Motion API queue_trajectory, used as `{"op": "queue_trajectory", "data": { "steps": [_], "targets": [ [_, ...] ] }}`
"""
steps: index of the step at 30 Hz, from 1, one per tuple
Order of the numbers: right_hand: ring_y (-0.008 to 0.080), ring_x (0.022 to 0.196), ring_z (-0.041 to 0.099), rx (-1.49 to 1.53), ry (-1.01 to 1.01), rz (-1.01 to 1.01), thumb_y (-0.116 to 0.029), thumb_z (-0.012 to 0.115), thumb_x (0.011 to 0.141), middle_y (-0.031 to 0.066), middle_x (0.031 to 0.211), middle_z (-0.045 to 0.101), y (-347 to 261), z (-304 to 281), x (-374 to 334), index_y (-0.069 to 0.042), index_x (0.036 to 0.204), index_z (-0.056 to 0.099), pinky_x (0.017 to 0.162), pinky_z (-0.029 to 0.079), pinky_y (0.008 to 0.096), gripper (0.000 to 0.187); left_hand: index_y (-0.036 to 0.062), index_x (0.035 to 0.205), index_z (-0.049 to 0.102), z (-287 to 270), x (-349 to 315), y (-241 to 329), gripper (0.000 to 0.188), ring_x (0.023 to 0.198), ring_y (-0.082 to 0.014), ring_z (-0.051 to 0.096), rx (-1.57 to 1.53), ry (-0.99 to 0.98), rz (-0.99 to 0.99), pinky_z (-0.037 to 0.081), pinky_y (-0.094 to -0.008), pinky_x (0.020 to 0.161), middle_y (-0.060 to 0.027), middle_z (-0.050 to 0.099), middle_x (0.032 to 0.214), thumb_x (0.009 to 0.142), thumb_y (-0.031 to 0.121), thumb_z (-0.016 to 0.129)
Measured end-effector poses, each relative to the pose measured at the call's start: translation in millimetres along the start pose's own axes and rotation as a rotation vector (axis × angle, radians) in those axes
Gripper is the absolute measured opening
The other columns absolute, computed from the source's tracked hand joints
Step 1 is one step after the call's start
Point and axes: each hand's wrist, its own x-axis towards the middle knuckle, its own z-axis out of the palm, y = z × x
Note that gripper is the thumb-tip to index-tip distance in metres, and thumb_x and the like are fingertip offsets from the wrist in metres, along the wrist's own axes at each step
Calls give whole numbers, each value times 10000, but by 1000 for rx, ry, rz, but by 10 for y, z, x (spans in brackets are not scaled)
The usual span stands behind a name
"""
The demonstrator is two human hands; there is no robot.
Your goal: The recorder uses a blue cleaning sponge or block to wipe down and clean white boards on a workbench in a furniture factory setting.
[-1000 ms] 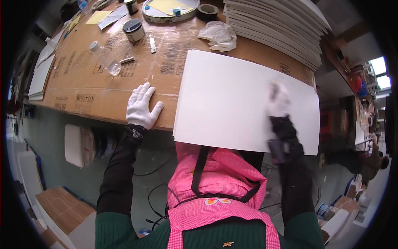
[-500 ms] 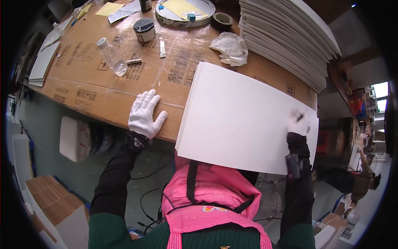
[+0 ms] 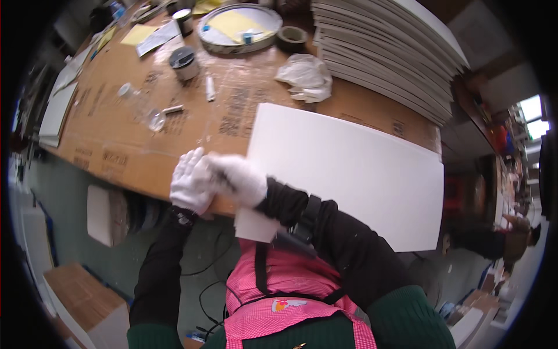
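My left hand [image 3: 189, 183], in a white knitted glove, rests at the near edge of the cardboard-covered table with its fingers stretched out. Across the front of my body reaches my right arm, and my right hand [image 3: 241, 177], gloved alike, meets the left hand's thumb side. Motion smears its fingers; a dark patch shows there, and I cannot tell whether it is a stain or a small object. Under my right forearm lies a small stack of large white sheets [image 3: 354, 174], overhanging the table's near edge.
A tall pile of white boards [image 3: 383, 64] stands back right. Beyond the sheets are a crumpled white cloth [image 3: 305, 78], a tape roll [image 3: 292, 38], a round tray [image 3: 267, 43], a dark-lidded jar [image 3: 185, 65] and a clear bottle [image 3: 139, 104]. A person [image 3: 494, 241] is far right.
My right hand has swung left from the right side of the white sheets to my left hand. The left hand stays on the table edge, and the view has shifted slightly.
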Motion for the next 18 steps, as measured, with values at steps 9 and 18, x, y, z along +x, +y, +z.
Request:
{"op": "queue_trajectory", "data": {
  "steps": [9, 18],
  "targets": [
    [387, 1367, 456, 579, -209, -426, -167, 504, 1034, 296, 1430, 474, -1616, -2139, -2420, 94, 1360, 458, 1171, 377, 490, 420, 17, 1343, 566, 28, 50, 128, 549, 1392, -407, 422, -7, -66, -3, 300, -495, 1183, -190, 498, 1482, 830, 185, 673],
    [320, 980, 656, 178, 971, -1233, -277, 574, 1003, 216, 1108, 663, -1704, -3700, -5507, 6, 976, 566, 854, 572, 441, 285, 12, 1371, 553, 139, 105, 148, 475, 1416, -390, 398, 41, -82, 43, 297, -476, 1187, -183, 476, 1504, 941, 214, 568]
  ]
}}
